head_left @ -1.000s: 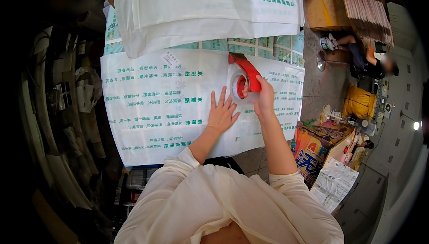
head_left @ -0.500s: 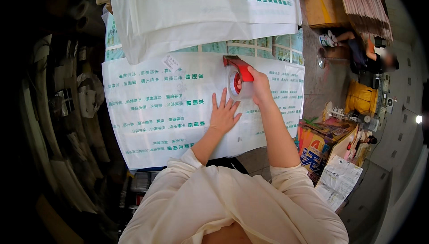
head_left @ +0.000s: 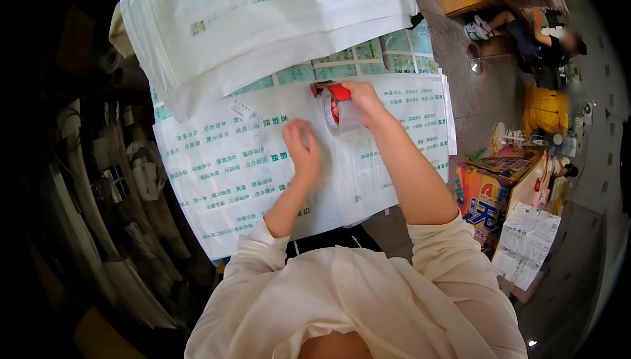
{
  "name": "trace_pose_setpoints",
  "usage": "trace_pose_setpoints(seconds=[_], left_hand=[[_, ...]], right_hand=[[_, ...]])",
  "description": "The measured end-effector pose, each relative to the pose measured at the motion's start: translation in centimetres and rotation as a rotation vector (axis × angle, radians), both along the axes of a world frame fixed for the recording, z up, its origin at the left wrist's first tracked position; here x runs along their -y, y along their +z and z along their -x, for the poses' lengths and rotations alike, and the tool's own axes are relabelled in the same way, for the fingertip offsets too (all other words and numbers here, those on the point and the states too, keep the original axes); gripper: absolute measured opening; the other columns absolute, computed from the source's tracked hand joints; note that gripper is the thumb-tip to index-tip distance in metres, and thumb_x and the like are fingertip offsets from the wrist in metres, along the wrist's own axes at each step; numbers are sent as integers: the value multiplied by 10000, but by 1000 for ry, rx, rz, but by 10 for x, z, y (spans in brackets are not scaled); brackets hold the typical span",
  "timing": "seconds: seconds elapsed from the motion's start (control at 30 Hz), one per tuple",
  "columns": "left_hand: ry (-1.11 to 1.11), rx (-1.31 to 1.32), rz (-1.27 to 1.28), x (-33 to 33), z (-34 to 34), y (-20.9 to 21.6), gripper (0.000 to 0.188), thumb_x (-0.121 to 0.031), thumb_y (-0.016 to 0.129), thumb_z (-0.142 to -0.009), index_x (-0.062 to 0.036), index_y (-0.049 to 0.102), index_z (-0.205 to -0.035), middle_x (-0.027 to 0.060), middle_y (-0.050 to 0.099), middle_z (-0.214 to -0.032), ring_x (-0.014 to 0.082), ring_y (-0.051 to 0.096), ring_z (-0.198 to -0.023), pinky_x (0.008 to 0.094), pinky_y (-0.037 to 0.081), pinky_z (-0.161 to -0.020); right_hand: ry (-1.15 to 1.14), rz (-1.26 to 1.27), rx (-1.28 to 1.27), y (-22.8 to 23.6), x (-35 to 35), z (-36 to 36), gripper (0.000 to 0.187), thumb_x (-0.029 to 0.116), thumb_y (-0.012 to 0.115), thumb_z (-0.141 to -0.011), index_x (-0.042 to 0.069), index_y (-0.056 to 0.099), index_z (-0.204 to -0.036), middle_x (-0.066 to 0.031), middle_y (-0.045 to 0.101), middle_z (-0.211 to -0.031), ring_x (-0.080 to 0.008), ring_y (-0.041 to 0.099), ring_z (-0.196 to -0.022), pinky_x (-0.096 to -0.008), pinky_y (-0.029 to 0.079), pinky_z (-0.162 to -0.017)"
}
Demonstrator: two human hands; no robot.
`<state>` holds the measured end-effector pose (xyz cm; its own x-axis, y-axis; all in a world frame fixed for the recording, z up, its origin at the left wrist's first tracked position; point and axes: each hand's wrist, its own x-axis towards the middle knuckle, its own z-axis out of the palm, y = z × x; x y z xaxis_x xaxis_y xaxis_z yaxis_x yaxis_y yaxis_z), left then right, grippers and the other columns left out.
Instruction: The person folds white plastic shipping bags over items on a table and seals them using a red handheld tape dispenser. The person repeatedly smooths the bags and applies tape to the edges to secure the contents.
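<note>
My right hand (head_left: pixel 363 104) grips a red tape dispenser (head_left: pixel 339 91) with a wide roll of clear tape (head_left: pixel 331 120) in it. The dispenser's dark front end lies over the far part of a white wrapping sheet (head_left: pixel 338 195) printed in green. Left of the roll, my left hand (head_left: pixel 302 152) hovers at or just over the sheet, slightly blurred, fingers loosely bent, thumb apart and nothing held. A small white label (head_left: pixel 240 108) lies on the sheet beyond that hand. Whether tape runs from the dispenser to the sheet cannot be made out.
Beyond lies another large white sheet (head_left: pixel 263 30), folded over green-patterned packs (head_left: pixel 358 57). Long rolls and strips (head_left: pixel 85 208) stand in the dark at left. At right are a printed carton (head_left: pixel 490 195), a yellow bundle (head_left: pixel 545 109) and a seated person (head_left: pixel 542 47).
My left hand has come off its flat, spread pose and shifted left, its fingers now bent. My right hand and the dispenser have moved slightly left and away. The view has turned a little.
</note>
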<state>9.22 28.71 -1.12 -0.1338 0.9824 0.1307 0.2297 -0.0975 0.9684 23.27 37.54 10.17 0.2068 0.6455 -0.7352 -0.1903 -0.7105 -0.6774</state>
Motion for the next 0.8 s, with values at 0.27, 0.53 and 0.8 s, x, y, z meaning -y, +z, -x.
trace_pose_setpoints(seconds=[0.27,0.53,0.8], left_hand=[[-502,-66,202,-187,16,-22,223,-123,624,-890,-22,642,-1088,87,678,-1006,169,633,-942,272,486,-835],[-993,-314,756,-232,-5,-17,318,-260,690,-851,-37,677,-1078,33,675,-935,114,622,-821,251,497,-747],[-1054,-257,938,-230,-7,-17,334,-245,707,-836,-22,691,-1083,49,678,-943,108,624,-827,258,507,-710]], right_hand=[[-230,-221,12,-48,63,17,277,234,532,-948,-32,552,-875,-138,598,-696,-226,577,-498,-352,471,-478],[-382,-411,-78,-59,100,27,280,241,545,-976,8,484,-832,-80,560,-679,-174,549,-471,-320,461,-427],[-389,-477,-96,-67,107,26,276,230,560,-975,15,488,-817,-59,558,-667,-137,548,-485,-294,464,-429]])
